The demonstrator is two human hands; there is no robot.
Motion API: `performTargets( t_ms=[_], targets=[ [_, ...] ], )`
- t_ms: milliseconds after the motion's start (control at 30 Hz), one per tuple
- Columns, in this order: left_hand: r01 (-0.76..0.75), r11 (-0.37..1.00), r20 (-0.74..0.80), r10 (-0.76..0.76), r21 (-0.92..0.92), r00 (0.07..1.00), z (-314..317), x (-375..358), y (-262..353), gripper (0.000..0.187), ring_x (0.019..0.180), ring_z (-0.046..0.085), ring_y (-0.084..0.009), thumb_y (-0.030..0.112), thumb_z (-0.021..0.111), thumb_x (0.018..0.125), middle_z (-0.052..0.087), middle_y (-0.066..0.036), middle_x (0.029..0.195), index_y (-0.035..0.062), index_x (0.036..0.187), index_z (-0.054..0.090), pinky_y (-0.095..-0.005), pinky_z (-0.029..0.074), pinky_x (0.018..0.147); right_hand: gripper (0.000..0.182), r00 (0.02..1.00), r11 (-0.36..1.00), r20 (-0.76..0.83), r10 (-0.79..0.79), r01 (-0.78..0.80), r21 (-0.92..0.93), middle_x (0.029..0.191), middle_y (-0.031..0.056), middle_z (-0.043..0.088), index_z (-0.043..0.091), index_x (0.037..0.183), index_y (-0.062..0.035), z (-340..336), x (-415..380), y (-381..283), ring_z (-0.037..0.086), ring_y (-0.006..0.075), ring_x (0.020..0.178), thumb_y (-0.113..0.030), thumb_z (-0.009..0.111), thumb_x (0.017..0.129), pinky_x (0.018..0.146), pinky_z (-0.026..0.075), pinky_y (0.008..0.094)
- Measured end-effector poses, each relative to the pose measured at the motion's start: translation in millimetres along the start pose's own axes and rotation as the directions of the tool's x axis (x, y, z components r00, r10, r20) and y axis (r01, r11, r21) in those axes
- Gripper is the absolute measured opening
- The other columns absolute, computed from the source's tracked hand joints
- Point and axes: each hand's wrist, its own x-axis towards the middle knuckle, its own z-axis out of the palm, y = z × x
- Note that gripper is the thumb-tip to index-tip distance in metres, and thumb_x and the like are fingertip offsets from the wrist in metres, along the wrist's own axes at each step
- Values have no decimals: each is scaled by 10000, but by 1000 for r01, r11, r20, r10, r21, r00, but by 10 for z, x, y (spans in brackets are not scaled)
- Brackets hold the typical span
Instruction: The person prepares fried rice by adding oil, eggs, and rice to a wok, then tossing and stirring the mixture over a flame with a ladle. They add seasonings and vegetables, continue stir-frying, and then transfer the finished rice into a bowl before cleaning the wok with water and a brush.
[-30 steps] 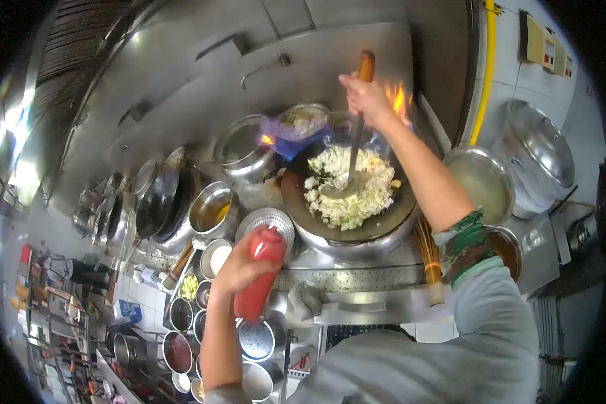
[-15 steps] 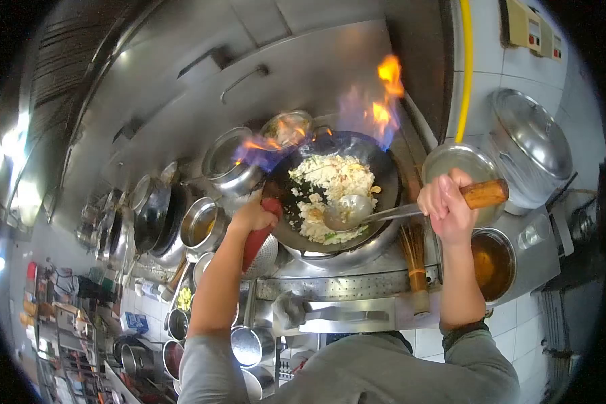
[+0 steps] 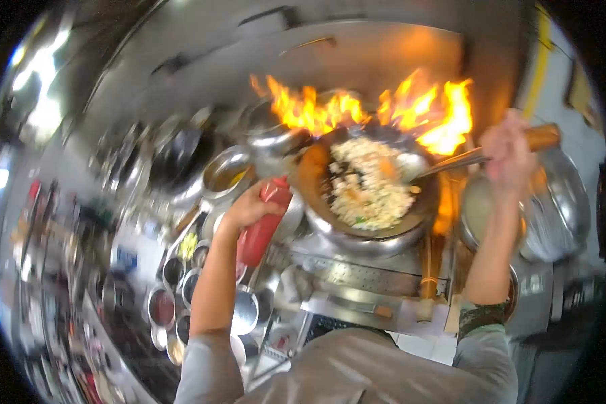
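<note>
My left hand (image 3: 248, 207) grips a red squeeze bottle (image 3: 261, 225), tilted with its top toward the left rim of the wok (image 3: 357, 229). The wok holds white rice with bits of egg and green (image 3: 370, 185). My right hand (image 3: 508, 155) holds the wooden handle of a metal ladle (image 3: 464, 159), whose bowl rests in the rice at the wok's right side. Tall orange flames (image 3: 384, 111) rise behind the wok. The whole frame is motion-blurred.
Metal bowls and pots (image 3: 225, 172) crowd the left of the stove. Small seasoning bowls (image 3: 175, 269) line the lower left. A large steel pot (image 3: 559, 209) and a pan of liquid (image 3: 478, 209) stand at the right. A bamboo brush (image 3: 427, 269) hangs at the stove front.
The flames have flared up much larger behind the wok. My view has swung and blurred. The ladle handle has risen at the right, and the red bottle stays at the wok's left rim.
</note>
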Motion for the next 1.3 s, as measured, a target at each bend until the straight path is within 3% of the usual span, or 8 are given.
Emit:
performTargets(
  t_ms=[233, 367, 467, 600, 800, 967, 1133, 1300],
  targets=[
    [27, 992, -588, -94, -121, 803, -552, -2013, -251, 683, 943, 641, -172, 144, 819, 681, 669, -67, 1062, 63, 1302, 547, -332, 526, 852, 251, 938, 973, 265, 225, -200, -118, 677, -45, 378, 614, 1216, -63, -488, 895, 1829, 327, 57, 545, -163, 569, 990, 471, 271, 244],
    [108, 994, -895, -39, 11, 444, -512, -2786, -797, 631, 983, 633, -207, 108, 812, 680, 656, -90, 1100, 26, 1251, 556, -336, 508, 894, 310, 920, 966, 328, 214, -149, -213, 683, -42, 382, 591, 1257, -59, -421, 1686, 2003, 368, 80, 579, -160, 575, 963, 504, 336, 233],
    [296, 905, -928, 214, 306, 305, -388, -3059, -1389, 568, 1003, 625, -263, 101, 791, 687, 630, -107, 1113, 9, 1205, 576, -348, 492, 916, 197, 908, 902, 173, 380, -322, -288, 626, -50, 386, 613, 1129, -90, -290, 1142, 2196, 376, 78, 521, -190, 597, 960, 472, 327, 244],
    [315, 947, -998, 56, 65, 40, 12, -3154, -1877, 734, 1119, 604, -316, 165, 828, 702, 609, -194, 1218, 8, 1324, 471, -395, 447, 995, 205, 779, 813, 350, 520, -577, 77, 532, -79, 300, 559, 788, -152, 655, 1045, 1822, 292, 88, 407, -236, 624, 962, 398, 244, 248],
    [477, 878, -994, 14, -38, -106, 331, -3127, -2590, 802, 1154, 587, -388, 245, 848, 710, 571, -207, 1291, 40, 1369, 439, -431, 448, 998, 139, 931, 784, -58, 360, -335, -522, 555, -74, 393, 596, 942, -129, 1182, 179, 782, 353, 69, 431, -228, 688, 911, 407, 285, 275],
    [757, 639, -962, 267, 133, -57, 504, -3054, -2030, 930, 1194, 518, -416, 290, 877, 700, 539, -242, 1307, -64, 1405, 385, -457, 421, 1016, 176, 949, 940, 164, 268, -221, -258, 577, -78, 397, 551, 941, -127, 1206, 55, 1111, 362, 67, 434, -214, 700, 906, 397, 284, 256],
    [-175, 753, -434, 535, 634, 725, 1318, -1278, -1, 735, 1185, 524, -351, 294, 845, 731, 551, -198, 1265, 27, 1332, 518, -458, 431, 972, 287, 959, 955, 53, 279, -271, -117, 531, -58, 368, 463, 748, -136, 1329, -203, 1198, 316, 73, 378, -151, 708, 896, 375, 268, 259],
    [-417, 777, -176, 546, 471, 819, 2021, -455, -194, 275, 920, 519, -392, 228, 751, 823, 564, -175, 982, 27, 932, 597, -487, 429, 806, 252, 894, 894, 121, 431, -404, -197, 519, -64, 329, 454, 758, -140, 1286, 501, 1291, 313, 83, 385, -185, 647, 914, 375, 263, 261]
  ],
)
